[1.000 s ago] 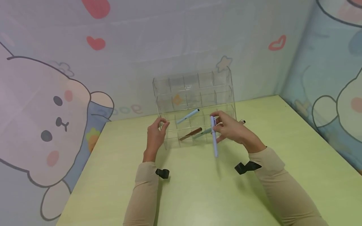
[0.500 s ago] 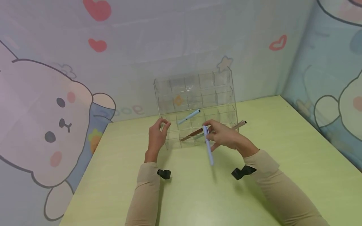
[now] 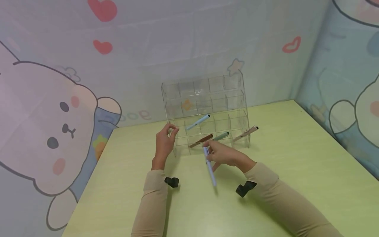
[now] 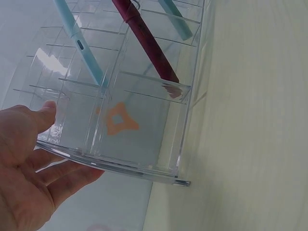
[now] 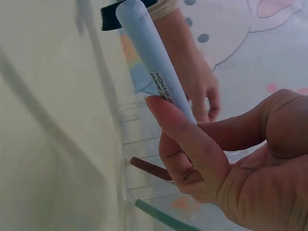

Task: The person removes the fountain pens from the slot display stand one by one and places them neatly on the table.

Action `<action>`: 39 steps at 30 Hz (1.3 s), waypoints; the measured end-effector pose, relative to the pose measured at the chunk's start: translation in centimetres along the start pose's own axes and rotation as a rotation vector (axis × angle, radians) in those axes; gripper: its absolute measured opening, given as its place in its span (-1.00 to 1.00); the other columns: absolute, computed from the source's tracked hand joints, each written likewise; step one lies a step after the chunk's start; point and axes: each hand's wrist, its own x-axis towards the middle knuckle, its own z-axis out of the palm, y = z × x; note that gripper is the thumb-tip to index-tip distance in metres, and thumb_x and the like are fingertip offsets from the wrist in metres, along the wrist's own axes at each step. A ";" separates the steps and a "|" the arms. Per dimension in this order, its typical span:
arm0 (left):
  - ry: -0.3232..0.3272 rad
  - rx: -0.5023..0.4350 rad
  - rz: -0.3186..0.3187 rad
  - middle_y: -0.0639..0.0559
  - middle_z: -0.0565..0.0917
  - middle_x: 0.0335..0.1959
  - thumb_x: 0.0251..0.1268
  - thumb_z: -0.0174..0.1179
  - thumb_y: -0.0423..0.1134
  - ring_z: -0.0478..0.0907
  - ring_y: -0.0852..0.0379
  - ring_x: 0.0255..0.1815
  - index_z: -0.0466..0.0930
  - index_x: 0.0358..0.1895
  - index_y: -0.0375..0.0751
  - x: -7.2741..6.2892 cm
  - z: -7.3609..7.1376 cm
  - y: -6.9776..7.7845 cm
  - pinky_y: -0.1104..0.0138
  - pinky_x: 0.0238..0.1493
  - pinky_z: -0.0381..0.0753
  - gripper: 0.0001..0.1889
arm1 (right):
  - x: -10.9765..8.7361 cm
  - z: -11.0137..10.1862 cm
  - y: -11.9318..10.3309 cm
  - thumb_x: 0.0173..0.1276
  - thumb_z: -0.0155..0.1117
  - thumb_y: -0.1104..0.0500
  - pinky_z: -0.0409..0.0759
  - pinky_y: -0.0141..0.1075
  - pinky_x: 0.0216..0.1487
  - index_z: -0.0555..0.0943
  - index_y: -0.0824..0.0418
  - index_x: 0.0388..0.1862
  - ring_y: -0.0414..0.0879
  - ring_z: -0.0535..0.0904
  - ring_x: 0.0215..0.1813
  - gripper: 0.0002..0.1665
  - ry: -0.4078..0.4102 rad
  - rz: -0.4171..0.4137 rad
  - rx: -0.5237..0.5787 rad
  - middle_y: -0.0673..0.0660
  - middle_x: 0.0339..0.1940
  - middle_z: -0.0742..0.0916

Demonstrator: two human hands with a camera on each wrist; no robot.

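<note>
A clear acrylic pen rack [image 3: 204,89] with stepped rows of compartments stands at the back of the table. My left hand [image 3: 164,141] holds its left side panel, thumb inside and fingers behind in the left wrist view. Between the thumb and fingers of my right hand [image 3: 226,156] is a capped lavender pen [image 3: 210,171], slanting down toward the table in front of the rack. Small print shows on its barrel [image 5: 161,77] in the right wrist view. A dark red-brown pen [image 4: 149,45] and a green pen [image 3: 222,136] lean in the lowest row, just beyond the right hand.
A light blue pen [image 3: 198,121] leans one row higher. The beige pen [image 3: 247,133] pokes out past the rack's right end. The pale yellow-green table [image 3: 189,210] stretches in front, and a cartoon-printed cloth [image 3: 142,59] hangs close behind the rack.
My right hand has moved left and nearer to me with the lavender pen, uncovering the green and beige pens. The left hand has stayed at the rack's side.
</note>
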 end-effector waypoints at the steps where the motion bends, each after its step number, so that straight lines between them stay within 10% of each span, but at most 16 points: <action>1: 0.001 -0.001 0.002 -0.26 0.69 0.03 0.48 0.19 -0.03 0.55 -0.36 0.12 0.60 -0.11 -0.09 0.0 0.0 0.0 -0.16 0.04 0.50 -0.79 | 0.1 0.1 0.2 0.49 -0.01 0.50 0.70 -0.05 -0.24 0.11 0.45 0.47 0.24 0.56 0.04 -0.38 -0.003 0.003 0.000 0.50 0.20 0.40; 17: 0.007 0.018 -0.007 -0.18 0.51 -0.56 0.49 0.19 -0.05 0.59 -0.23 -0.05 0.60 -0.10 -0.10 -0.1 -0.2 0.3 -0.09 -0.05 0.52 -0.80 | 2.3 2.8 2.9 0.37 0.07 0.56 0.70 -0.15 -0.36 0.22 0.52 0.37 0.11 0.61 -0.20 -0.40 0.091 0.020 -0.095 0.38 -0.06 0.51; 39: 0.019 0.029 0.009 -0.09 0.34 -0.63 0.48 0.20 -0.08 0.23 -0.01 -0.50 0.61 -0.12 -0.11 0.1 0.0 0.2 0.17 -0.48 0.18 -0.82 | 2.4 4.1 3.8 0.35 0.10 0.49 0.66 -0.20 -0.36 0.27 0.52 0.32 0.04 0.66 -0.35 -0.44 0.158 -0.001 -0.247 0.28 -0.25 0.55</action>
